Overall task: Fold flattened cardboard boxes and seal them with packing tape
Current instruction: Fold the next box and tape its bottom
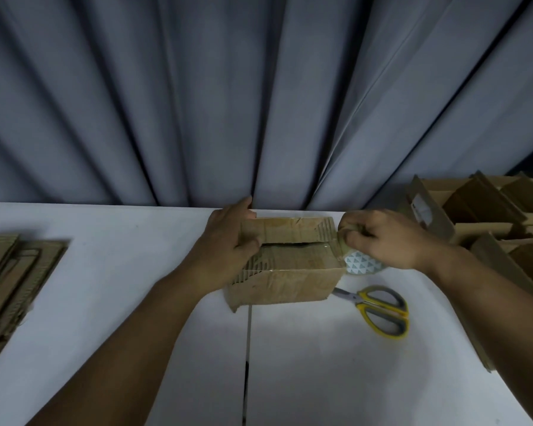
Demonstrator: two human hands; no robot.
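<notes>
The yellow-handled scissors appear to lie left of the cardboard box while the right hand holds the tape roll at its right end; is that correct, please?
Not quite: in the head view the yellow-handled scissors lie right of the cardboard box, not left, near its front corner. The right hand does hold the tape roll at the box's right end.

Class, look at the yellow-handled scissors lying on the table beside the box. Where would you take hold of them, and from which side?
Take the scissors by the yellow handle loops, coming from the right and near side. They lie flat and closed, blades pointing left at the box, so the loops are the free end, probably safest to grasp.
</notes>
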